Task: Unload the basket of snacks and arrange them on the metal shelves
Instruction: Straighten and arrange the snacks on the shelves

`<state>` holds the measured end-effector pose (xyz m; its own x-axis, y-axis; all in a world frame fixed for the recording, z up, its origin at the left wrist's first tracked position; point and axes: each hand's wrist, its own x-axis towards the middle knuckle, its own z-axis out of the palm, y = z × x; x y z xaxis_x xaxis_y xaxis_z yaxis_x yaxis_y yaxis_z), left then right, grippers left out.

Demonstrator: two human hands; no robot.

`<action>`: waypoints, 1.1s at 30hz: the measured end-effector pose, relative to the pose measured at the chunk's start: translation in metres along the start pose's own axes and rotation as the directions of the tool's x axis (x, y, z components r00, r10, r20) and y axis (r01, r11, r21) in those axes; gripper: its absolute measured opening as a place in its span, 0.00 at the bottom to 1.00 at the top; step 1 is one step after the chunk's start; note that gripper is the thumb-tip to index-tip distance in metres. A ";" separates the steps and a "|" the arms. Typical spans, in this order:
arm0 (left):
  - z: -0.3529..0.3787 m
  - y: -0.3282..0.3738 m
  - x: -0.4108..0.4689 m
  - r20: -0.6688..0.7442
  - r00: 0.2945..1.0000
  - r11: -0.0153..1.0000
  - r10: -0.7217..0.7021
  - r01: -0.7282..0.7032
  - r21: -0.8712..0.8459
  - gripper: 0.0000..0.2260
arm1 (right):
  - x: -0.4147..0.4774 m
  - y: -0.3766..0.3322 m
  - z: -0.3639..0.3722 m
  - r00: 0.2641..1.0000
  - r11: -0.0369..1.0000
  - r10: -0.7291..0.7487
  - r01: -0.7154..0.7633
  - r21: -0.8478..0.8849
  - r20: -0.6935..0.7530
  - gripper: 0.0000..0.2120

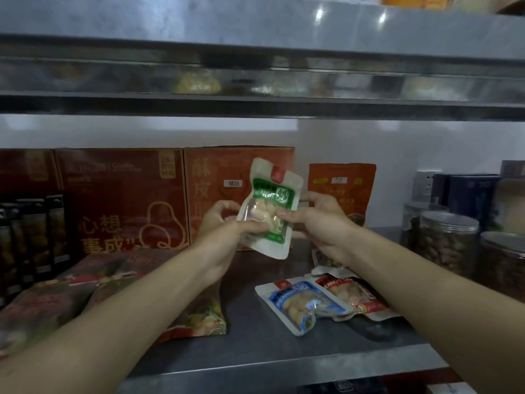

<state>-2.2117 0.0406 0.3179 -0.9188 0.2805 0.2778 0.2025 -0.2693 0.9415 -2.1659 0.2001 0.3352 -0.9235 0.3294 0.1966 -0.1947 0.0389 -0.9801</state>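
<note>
Step in hand: placing. Left hand [227, 233] and right hand [319, 223] hold the green packet [269, 207] upright above the shelf [255, 354], fingers [311, 198] and thumbs pinching its side edges. Likely next: lay it flat beside the blue packet [304, 304].

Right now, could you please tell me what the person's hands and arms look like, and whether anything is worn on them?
The left hand and right hand are bare: no gloves, and no rings on the fingers that show. The left forearm and right forearm are bare too, with no sleeve, watch or bracelet in view up to the picture's edge.
</note>
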 end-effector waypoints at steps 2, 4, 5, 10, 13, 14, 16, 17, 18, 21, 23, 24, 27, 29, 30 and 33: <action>-0.006 0.000 0.002 0.061 0.998 0.993 -0.030 0.023 0.116 0.22 | 0.004 0.001 -0.001 1.000 1.000 0.012 -0.011 -0.028 0.024 0.20; -0.013 0.000 0.006 0.096 0.994 0.983 -0.046 0.028 0.180 0.20 | 0.009 0.005 -0.002 0.998 0.998 0.039 -0.037 -0.050 0.040 0.21; -0.016 -0.001 0.008 0.102 0.994 0.975 -0.043 0.019 0.223 0.19 | 0.011 0.007 -0.001 0.997 0.996 0.056 -0.053 -0.065 0.044 0.21; -0.026 -0.016 0.019 0.161 0.987 0.827 0.009 -0.098 0.553 0.22 | 0.025 0.023 0.006 0.975 0.964 0.211 -0.196 -0.180 0.070 0.15; -0.031 -0.021 0.027 0.235 0.971 0.622 -0.040 -0.160 0.767 0.16 | 0.029 0.033 0.014 0.959 0.937 0.268 -0.239 -0.254 0.087 0.13; -0.031 -0.022 0.028 0.257 0.964 0.546 -0.069 -0.179 0.818 0.12 | 0.031 0.036 0.017 0.958 0.929 0.276 -0.243 -0.277 0.084 0.14; -0.032 -0.023 0.031 0.275 0.953 0.433 -0.128 -0.196 0.880 0.09 | 0.035 0.046 0.022 0.953 0.909 0.296 -0.262 -0.324 0.061 0.15; -0.032 -0.024 0.031 0.278 0.948 0.390 -0.158 -0.199 0.899 0.09 | 0.037 0.052 0.024 0.953 0.898 0.301 -0.267 -0.349 0.045 0.16; -0.034 -0.027 0.033 0.281 0.942 0.361 -0.184 -0.201 0.910 0.10 | 0.039 0.057 0.025 0.955 0.890 0.296 -0.264 -0.371 0.031 0.17; -0.037 -0.032 0.036 0.279 0.934 0.315 -0.223 -0.202 0.927 0.15 | 0.042 0.065 0.028 0.965 0.882 0.261 -0.237 -0.407 0.004 0.18; -0.038 -0.033 0.036 0.285 0.933 0.281 -0.219 -0.219 0.934 0.16 | 0.044 0.065 0.027 0.967 0.875 0.254 -0.222 -0.431 0.017 0.17; -0.038 -0.034 0.037 0.285 0.934 0.272 -0.217 -0.222 0.936 0.16 | 0.045 0.064 0.026 0.968 0.859 0.251 -0.213 -0.466 0.020 0.17; -0.038 -0.032 0.038 0.301 0.941 0.285 -0.153 -0.249 0.925 0.15 | 0.045 0.058 0.019 0.988 0.727 0.151 -0.110 -0.677 0.002 0.16; -0.037 -0.030 0.040 0.339 0.940 0.278 -0.033 -0.317 0.907 0.20 | 0.039 0.047 0.010 0.998 0.626 0.011 0.038 -0.779 0.058 0.18; -0.036 -0.028 0.040 0.355 0.935 0.245 0.029 -0.351 0.904 0.24 | 0.037 0.042 0.004 0.988 0.563 -0.086 0.155 -0.812 0.128 0.22; -0.025 -0.019 0.027 0.425 0.891 0.091 0.158 -0.442 0.892 0.31 | 0.030 0.032 -0.022 0.895 0.330 -0.252 0.437 -0.837 0.368 0.40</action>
<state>-2.2486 0.0297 0.3029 -0.6426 0.5993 0.4774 0.7271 0.6734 0.1334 -2.1923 0.2316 0.3094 -0.8990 -0.0623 0.4335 -0.1916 0.9460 -0.2614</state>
